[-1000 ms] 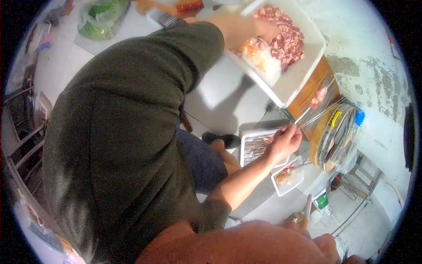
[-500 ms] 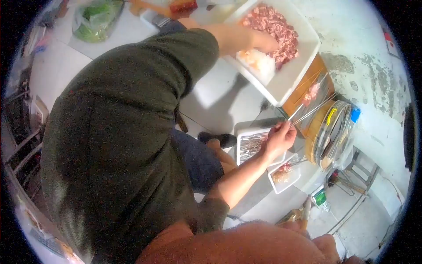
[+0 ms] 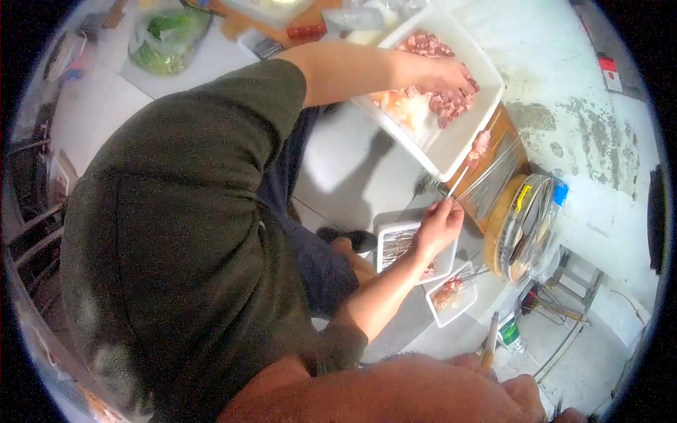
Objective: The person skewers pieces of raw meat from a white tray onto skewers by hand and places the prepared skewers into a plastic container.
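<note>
My left hand (image 3: 451,76) is in a large white tub, its fingers closed on pieces of raw red meat (image 3: 430,46). Paler, whitish pieces (image 3: 407,113) lie beside them. In front of my body, my right hand (image 3: 440,218) pinches several thin metal skewers (image 3: 467,185); one carries pink meat (image 3: 479,144) near its far end, just outside the tub's rim (image 3: 443,169). Beneath my right wrist is a white tray (image 3: 383,247) of skewers. A smaller tray (image 3: 446,316) beside it holds some meat.
A round wooden container (image 3: 499,236) with skewers and plastic wrap stands right of my right hand, near the stained wall (image 3: 585,134). Bagged greens (image 3: 166,42) lie upper left. A red box (image 3: 307,32) sits above my left forearm. A stool (image 3: 575,282) is lower right.
My left hand has moved right across the meat, its fingers now closing on pieces. The loaded skewer in my right hand has shifted left, closer to the tub. The view has shifted slightly.
</note>
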